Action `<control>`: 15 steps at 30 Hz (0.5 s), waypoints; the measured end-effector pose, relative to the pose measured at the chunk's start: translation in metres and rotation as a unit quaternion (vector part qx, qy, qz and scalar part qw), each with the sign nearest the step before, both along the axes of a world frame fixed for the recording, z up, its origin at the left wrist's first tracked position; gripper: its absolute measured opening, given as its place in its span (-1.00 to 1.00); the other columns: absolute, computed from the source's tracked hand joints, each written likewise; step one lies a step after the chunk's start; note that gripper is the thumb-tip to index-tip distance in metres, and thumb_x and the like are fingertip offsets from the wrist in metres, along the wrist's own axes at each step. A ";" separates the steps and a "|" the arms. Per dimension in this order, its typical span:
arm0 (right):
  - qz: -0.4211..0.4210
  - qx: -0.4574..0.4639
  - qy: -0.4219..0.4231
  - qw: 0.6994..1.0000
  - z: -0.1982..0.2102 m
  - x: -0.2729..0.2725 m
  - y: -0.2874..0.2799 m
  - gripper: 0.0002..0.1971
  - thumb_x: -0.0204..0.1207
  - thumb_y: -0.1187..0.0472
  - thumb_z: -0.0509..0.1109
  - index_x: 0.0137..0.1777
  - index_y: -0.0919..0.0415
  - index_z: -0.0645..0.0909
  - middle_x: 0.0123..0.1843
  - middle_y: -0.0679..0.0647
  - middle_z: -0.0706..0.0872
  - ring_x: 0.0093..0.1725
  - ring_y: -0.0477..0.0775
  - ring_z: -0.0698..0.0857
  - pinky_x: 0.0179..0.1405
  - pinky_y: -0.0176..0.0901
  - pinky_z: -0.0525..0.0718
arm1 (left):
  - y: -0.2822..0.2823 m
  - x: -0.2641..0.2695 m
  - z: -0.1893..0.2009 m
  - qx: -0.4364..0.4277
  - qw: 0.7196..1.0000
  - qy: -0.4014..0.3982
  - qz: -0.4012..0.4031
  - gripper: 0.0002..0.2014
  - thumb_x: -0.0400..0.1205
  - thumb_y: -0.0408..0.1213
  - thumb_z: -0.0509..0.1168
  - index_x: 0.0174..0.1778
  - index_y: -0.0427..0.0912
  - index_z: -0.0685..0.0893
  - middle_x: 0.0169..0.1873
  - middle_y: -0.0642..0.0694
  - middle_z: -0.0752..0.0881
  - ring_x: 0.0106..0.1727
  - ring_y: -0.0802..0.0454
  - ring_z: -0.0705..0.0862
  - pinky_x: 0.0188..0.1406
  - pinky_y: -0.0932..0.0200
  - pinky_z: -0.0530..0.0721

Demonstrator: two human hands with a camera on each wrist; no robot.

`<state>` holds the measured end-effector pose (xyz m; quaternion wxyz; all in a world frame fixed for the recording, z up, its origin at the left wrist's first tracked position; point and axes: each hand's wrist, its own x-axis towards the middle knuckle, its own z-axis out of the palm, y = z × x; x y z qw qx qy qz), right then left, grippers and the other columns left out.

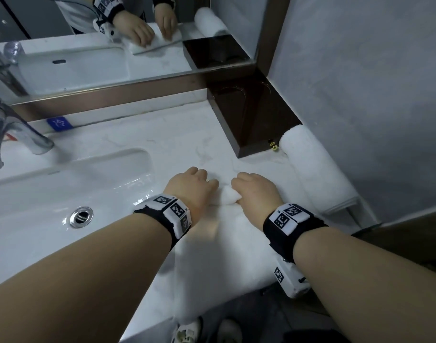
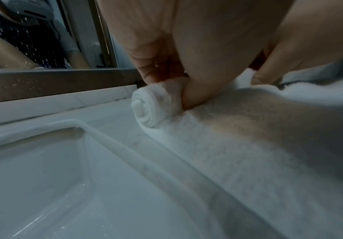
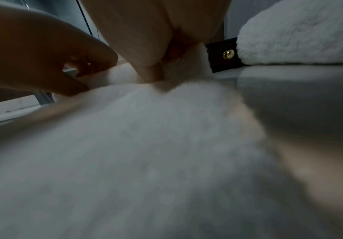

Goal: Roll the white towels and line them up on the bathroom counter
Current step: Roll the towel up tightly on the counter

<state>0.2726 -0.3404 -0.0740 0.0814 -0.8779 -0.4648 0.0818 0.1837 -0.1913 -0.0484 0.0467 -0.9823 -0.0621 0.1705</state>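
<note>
Rolling has just begun on the second towel point(image 1: 219, 246): the left hand point(image 1: 189, 188) and right hand point(image 1: 255, 191) each grip its tight little roll at the far end, most still flat on the table point(image 1: 162, 144). One finished roll point(image 1: 313, 167) lies at two o'clock.

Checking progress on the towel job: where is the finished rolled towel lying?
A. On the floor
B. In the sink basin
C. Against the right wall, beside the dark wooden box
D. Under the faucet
C: the rolled towel lies along the wall next to the wooden box, apart from the towel that both hands are rolling.
</note>
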 end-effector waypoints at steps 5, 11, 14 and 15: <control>-0.008 -0.009 -0.004 1.000 0.000 -0.002 -0.006 -0.77 0.34 0.50 0.33 -0.02 0.28 0.57 -0.05 0.12 0.55 -0.12 0.17 0.51 -0.26 0.02 0.44 | -0.010 -0.006 -0.001 -0.003 1.000 -0.015 -0.004 -0.59 0.47 -0.40 0.28 0.24 -0.04 0.47 0.04 -0.05 0.46 0.14 -0.09 0.43 -0.24 0.10 0.30; -0.015 0.015 -0.002 1.000 0.002 -0.006 -0.009 -0.74 0.29 0.55 0.26 -0.07 0.28 0.54 -0.09 0.14 0.51 -0.22 0.13 0.39 -0.34 -0.05 0.28 | -0.017 -0.016 -0.007 -0.037 0.998 -0.049 0.033 -0.60 0.45 -0.41 0.23 0.21 -0.04 0.50 -0.02 -0.03 0.36 -0.05 -0.03 0.25 -0.27 0.09 0.34; -0.008 0.020 -0.008 1.000 -0.001 -0.011 -0.014 -0.70 0.24 0.59 0.24 -0.08 0.28 0.51 -0.08 0.16 0.51 -0.23 0.11 0.33 -0.32 -0.06 0.20 | -0.017 -0.021 -0.011 -0.046 0.996 -0.065 0.035 -0.59 0.42 -0.43 0.22 0.19 -0.07 0.48 0.05 -0.06 0.36 -0.05 -0.04 0.24 -0.26 0.09 0.35; -0.006 0.022 -0.010 1.000 -0.003 -0.013 -0.016 -0.69 0.22 0.60 0.23 -0.09 0.28 0.51 -0.07 0.17 0.51 -0.22 0.11 0.33 -0.31 -0.07 0.19 | -0.017 -0.023 -0.012 -0.048 0.996 -0.066 0.035 -0.59 0.42 -0.43 0.21 0.20 -0.07 0.48 0.06 -0.07 0.36 -0.02 -0.06 0.27 -0.24 0.10 0.34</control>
